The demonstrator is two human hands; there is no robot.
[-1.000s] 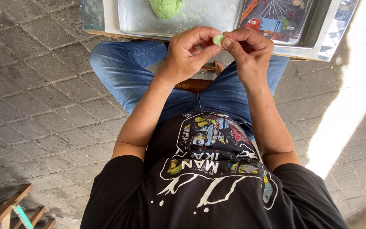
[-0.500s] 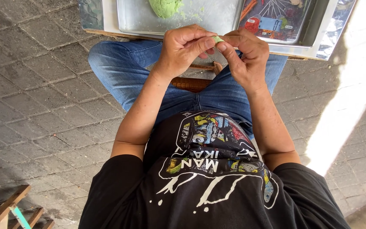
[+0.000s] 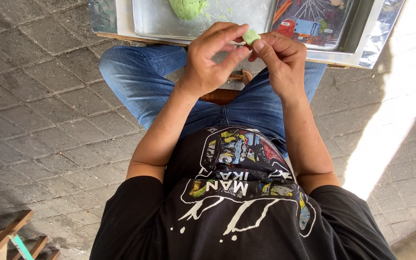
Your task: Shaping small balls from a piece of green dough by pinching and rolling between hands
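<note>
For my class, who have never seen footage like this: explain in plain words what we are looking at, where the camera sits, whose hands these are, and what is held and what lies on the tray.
No machine here: a person works with bare hands. The camera is worn on the person's head and looks straight down, so you see their black printed shirt, blue jeans and the paved ground below.

The left hand and the right hand meet in front of the body. Between their fingers they pinch a small piece of green dough.

Ahead of the knees stands a metal tray. On it lies a bigger lump of green dough, partly cut off by the picture's edge. Beside the tray is a colourful printed panel; what it is I cannot tell.
</note>
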